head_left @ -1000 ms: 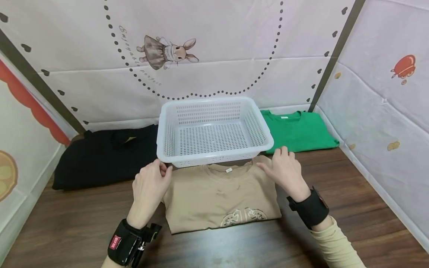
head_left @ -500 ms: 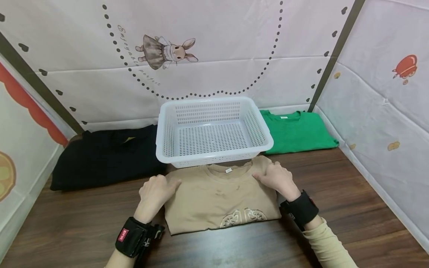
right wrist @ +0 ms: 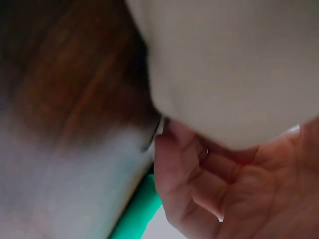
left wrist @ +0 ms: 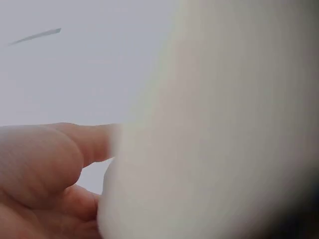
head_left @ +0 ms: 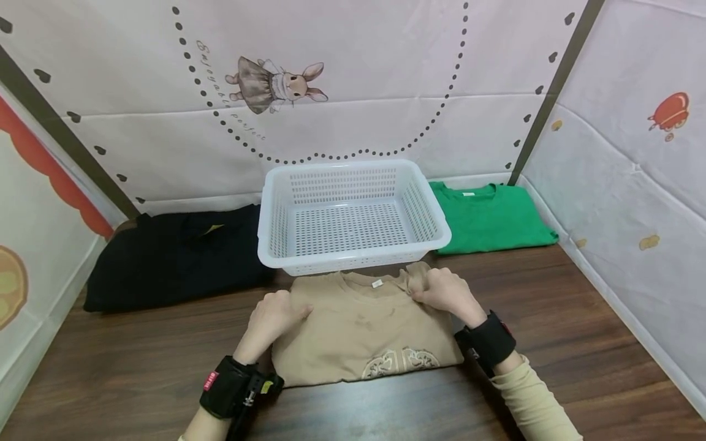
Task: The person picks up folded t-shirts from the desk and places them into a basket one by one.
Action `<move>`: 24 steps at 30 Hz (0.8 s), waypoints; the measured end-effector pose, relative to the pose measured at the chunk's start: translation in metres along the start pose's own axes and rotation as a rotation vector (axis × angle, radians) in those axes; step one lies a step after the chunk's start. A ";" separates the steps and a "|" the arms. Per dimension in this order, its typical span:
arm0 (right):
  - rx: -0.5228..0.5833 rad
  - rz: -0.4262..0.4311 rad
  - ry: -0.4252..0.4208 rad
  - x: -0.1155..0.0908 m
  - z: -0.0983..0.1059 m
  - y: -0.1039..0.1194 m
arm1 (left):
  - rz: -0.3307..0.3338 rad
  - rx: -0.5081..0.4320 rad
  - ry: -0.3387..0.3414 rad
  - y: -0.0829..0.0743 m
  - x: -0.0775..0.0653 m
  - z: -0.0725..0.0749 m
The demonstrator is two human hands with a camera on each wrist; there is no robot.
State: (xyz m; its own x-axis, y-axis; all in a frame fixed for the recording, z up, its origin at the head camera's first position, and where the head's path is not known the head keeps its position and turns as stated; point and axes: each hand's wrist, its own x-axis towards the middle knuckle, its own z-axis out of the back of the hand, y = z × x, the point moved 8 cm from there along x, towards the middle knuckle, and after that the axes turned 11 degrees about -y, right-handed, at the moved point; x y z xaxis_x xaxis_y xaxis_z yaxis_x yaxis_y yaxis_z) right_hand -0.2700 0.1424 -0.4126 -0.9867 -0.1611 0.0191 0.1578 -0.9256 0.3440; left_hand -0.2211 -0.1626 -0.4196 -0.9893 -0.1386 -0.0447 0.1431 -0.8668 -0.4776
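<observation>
A folded tan T-shirt (head_left: 358, 324) with a pale printed design lies on the table, its collar toward the basket. My left hand (head_left: 273, 318) grips its left edge near the shoulder, thumb on top. At the right shoulder, my right hand (head_left: 448, 293) pinches the cloth, which bunches up beside the collar. In the left wrist view, blurred pale cloth (left wrist: 199, 129) hides the ends of the fingers. The right wrist view has curled fingers (right wrist: 179, 169) against the shirt's edge (right wrist: 224, 74).
Just behind the shirt stands a white perforated plastic basket (head_left: 353, 254) with nothing in it. A folded black garment (head_left: 176, 263) lies left of it, a folded green T-shirt (head_left: 496, 217) to its right. Printed white cloth walls (head_left: 386, 73) border the wooden table (head_left: 579, 343).
Both hands have come down from the shirt's upper corners onto its side edges and moved inward. They have taken hold of the shirt, and its shoulders are now drawn in and creased.
</observation>
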 end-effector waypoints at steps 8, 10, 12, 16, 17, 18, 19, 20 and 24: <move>0.135 0.039 0.024 -0.018 0.001 -0.005 | 0.042 -0.223 0.189 0.009 -0.005 0.001; 0.164 0.057 -0.017 -0.023 0.005 -0.005 | 0.018 -0.205 0.181 0.007 -0.007 0.005; 0.195 0.073 -0.063 -0.028 0.011 -0.004 | -0.008 -0.184 0.172 0.004 -0.009 0.009; 0.257 0.106 -0.182 -0.036 0.025 -0.002 | -0.060 -0.161 0.157 -0.004 -0.015 0.019; 0.271 0.117 -0.211 -0.039 0.029 -0.001 | -0.073 -0.156 0.151 -0.006 -0.017 0.022; 0.284 0.129 -0.241 -0.041 0.033 0.001 | -0.084 -0.155 0.146 -0.008 -0.019 0.025; 0.298 0.137 -0.268 -0.044 0.037 0.001 | -0.089 -0.152 0.145 -0.010 -0.021 0.028; 0.315 0.147 -0.293 -0.046 0.042 0.003 | -0.097 -0.152 0.143 -0.012 -0.024 0.031; 0.383 0.221 -0.424 -0.055 0.061 0.008 | -0.147 -0.192 0.146 -0.020 -0.032 0.050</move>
State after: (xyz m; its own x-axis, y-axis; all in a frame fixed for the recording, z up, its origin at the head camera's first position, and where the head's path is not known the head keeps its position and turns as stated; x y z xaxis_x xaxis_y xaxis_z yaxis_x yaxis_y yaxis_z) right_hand -0.2166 0.1652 -0.3533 -0.8738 -0.1123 0.4732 0.4133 -0.6844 0.6007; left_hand -0.1906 -0.1647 -0.3643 -0.9946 0.0644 -0.0817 0.0036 -0.7638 -0.6454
